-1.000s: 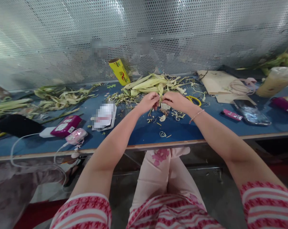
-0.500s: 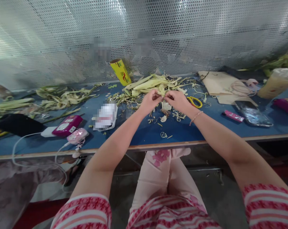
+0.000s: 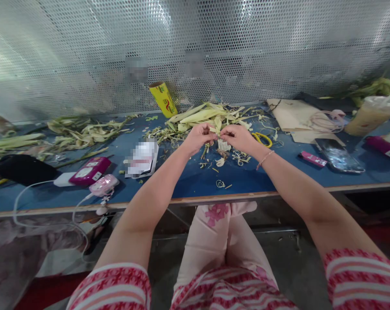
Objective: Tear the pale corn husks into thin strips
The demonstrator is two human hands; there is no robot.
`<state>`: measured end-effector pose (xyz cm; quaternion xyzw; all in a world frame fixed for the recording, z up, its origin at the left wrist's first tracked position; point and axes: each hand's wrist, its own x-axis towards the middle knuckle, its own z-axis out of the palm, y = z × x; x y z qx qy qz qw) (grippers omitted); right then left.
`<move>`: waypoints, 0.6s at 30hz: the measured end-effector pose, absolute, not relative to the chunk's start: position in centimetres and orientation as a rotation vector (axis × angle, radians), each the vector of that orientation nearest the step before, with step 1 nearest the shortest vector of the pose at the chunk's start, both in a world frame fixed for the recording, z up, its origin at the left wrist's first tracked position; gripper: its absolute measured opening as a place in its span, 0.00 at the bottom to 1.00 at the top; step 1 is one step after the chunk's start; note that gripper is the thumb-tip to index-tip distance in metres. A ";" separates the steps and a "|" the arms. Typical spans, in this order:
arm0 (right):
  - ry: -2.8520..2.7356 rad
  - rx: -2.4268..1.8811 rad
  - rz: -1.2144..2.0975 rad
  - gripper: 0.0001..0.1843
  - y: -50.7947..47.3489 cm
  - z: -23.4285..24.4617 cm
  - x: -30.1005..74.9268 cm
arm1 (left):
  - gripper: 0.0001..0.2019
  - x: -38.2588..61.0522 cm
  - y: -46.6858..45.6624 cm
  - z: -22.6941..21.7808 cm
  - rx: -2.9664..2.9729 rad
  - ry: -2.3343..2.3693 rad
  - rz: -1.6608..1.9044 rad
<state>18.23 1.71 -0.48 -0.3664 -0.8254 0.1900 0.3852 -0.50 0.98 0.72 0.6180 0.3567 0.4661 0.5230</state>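
Head view: left hand point(image 3: 201, 137) and right hand point(image 3: 236, 136) pinch a husk strip point(image 3: 217, 124), leafy heap point(image 3: 201, 116) behind, yellow loop point(image 3: 265, 136) near right.

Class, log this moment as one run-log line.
left hand: pinching husk piece | right hand: pinching same piece | husk pile: beyond hands

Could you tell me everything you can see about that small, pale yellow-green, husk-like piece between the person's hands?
The small, pale yellow-green, husk-like piece looks thin and leafy, with flat strips standing up and splaying above the fingertips. The bare left hand and bare right hand both pinch it near its lower part, which the fingers partly hide. It sits in front of a heap of similar pale husks. Whether it is tied or merely folded is too small to tell.
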 end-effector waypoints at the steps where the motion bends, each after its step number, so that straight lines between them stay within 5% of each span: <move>1: -2.103 -0.931 0.495 0.06 1.6 -0.4 18.2 | 0.14 -0.7 0.9 0.9 1.472 0.849 1.091; 13: -2.160 -0.890 0.779 0.07 1.6 -0.5 18.7 | 0.13 -2.1 1.1 1.0 1.470 0.788 0.908; 18: -2.152 -0.791 0.585 0.09 1.6 -0.6 19.1 | 0.09 -1.8 0.6 1.1 1.398 0.752 0.940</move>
